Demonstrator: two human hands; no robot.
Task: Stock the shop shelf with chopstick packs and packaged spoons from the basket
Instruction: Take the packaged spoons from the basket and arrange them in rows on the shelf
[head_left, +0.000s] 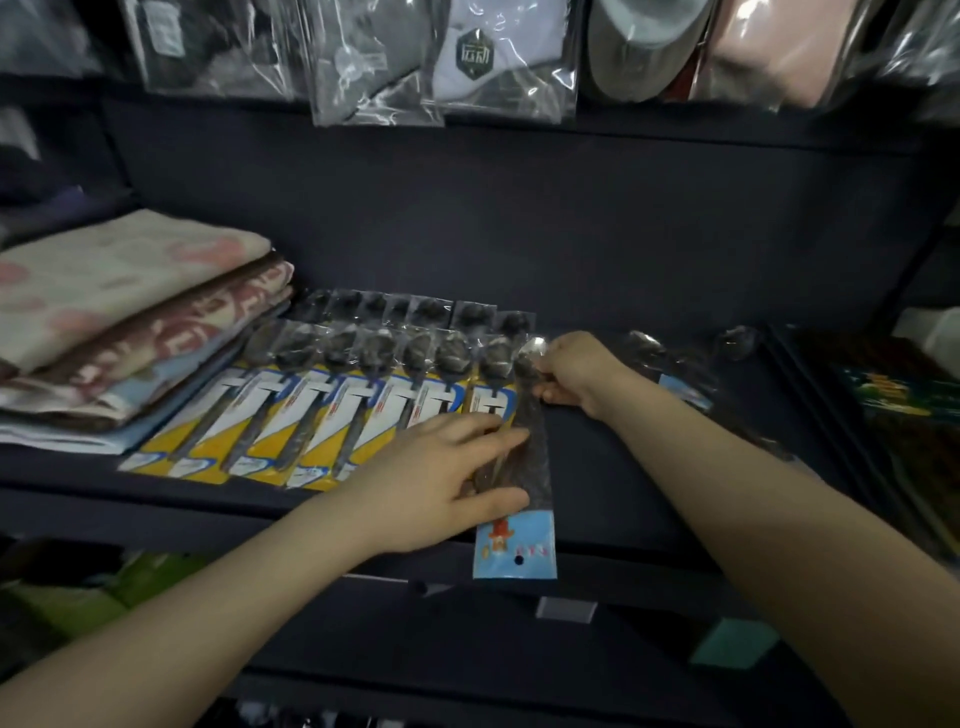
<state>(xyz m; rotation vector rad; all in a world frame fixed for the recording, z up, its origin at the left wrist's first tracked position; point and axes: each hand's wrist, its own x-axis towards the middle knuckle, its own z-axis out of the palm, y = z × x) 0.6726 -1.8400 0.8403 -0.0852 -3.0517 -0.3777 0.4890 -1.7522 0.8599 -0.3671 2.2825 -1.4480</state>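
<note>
While the right hand (569, 375) pinches the bowl end of the blue-carded spoon pack (519, 467) and the left hand (441, 478) presses nearly straight fingers on its middle, it lies overhanging the shelf's (623, 467) front edge, apparently being squared beside the yellow-carded spoon row (322, 410).

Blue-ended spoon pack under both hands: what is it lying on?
The blue-ended spoon pack rests on the dark shelf, its left edge overlapping the last yellow-carded spoon pack. The left hand covers the overlap; its blue end overhangs the shelf front.
</note>
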